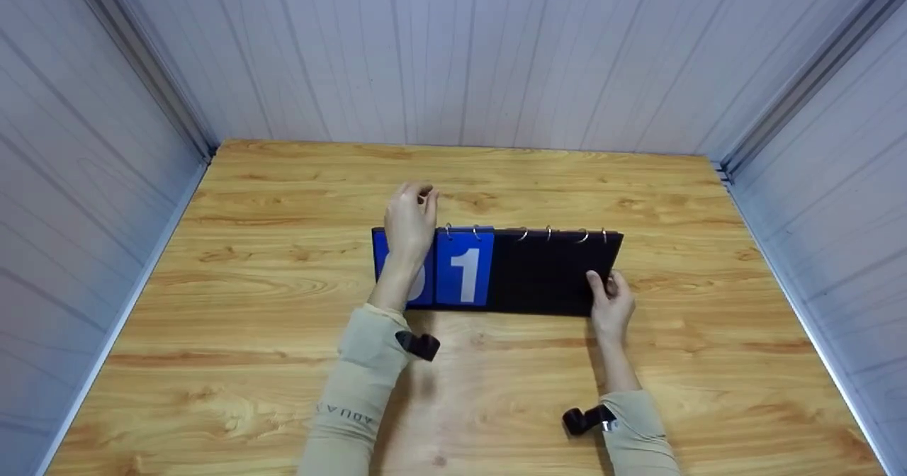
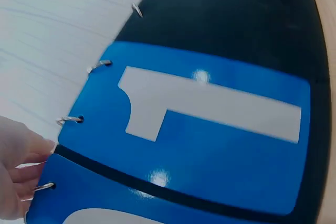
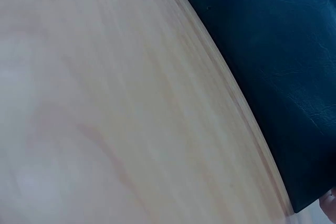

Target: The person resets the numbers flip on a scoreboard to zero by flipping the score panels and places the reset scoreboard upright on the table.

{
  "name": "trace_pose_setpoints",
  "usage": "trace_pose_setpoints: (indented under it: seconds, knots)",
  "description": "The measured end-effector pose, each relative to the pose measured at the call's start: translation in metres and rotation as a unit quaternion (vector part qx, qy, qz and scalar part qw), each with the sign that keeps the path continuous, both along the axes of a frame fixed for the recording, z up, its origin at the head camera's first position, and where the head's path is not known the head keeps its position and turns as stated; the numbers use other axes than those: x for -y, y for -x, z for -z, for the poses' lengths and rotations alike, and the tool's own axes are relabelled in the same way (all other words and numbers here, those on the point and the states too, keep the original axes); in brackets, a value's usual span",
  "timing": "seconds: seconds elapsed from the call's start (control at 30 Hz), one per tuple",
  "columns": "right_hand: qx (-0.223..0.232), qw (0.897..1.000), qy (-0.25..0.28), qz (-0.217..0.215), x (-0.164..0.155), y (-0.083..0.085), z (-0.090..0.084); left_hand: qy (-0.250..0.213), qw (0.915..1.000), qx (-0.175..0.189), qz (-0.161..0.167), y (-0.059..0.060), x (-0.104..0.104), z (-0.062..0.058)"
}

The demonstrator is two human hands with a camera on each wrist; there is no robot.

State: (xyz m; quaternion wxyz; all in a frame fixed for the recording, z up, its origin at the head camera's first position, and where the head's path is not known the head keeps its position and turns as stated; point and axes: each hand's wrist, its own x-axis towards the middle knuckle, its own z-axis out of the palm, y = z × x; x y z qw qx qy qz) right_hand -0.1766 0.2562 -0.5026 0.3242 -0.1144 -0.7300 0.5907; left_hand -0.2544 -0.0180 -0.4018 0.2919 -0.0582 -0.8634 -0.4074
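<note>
A black flip scoreboard (image 1: pixel 542 270) with ring-bound cards stands tilted on the wooden table. One blue card (image 1: pixel 482 278) bears a white 1; a second blue card (image 2: pixel 52 203) to its left shows part of a white rounded digit, mostly covered by my left arm in the head view. My left hand (image 1: pixel 411 221) is at the board's top edge, fingers bent over towards the back near the rings. Whether it holds a card there is hidden. My right hand (image 1: pixel 612 306) grips the board's lower right edge, thumb in front and fingers behind.
Metal rings (image 1: pixel 549 233) run along the board's top. The right half of the board's front is plain black. Pale panel walls (image 1: pixel 453 51) enclose the wooden table (image 1: pixel 297 185) at the back and both sides. Each sleeve carries a small black wrist camera (image 1: pixel 423 347).
</note>
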Motion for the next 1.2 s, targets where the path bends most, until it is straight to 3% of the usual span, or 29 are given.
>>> trace_pose_setpoints:
  seconds: [0.2,0.4,0.5,0.73,1.07,1.2]
  knots:
    - [-0.002,1.000,-0.002,0.000,-0.001,0.001,0.000,-0.076,0.9921,-0.099,0.014,-0.027,0.000,0.008]
    - [0.002,1.000,0.006,0.000,-0.001,0.002,0.001,-0.111,0.9829,-0.145,0.023,-0.054,-0.004,0.019]
    - [0.004,1.000,0.005,0.004,-0.001,0.002,0.000,-0.115,0.9843,-0.132,0.023,-0.065,-0.007,0.028]
    - [-0.006,1.000,-0.006,0.004,-0.003,0.005,0.004,-0.141,0.9889,-0.042,0.021,-0.081,-0.015,0.052]
    - [-0.019,1.000,-0.009,0.002,-0.001,0.002,0.002,-0.139,0.9901,0.015,-0.004,-0.088,-0.025,0.076]
    - [-0.020,1.000,-0.002,0.000,-0.001,0.002,0.003,-0.169,0.9847,0.041,-0.001,-0.086,-0.028,0.082]
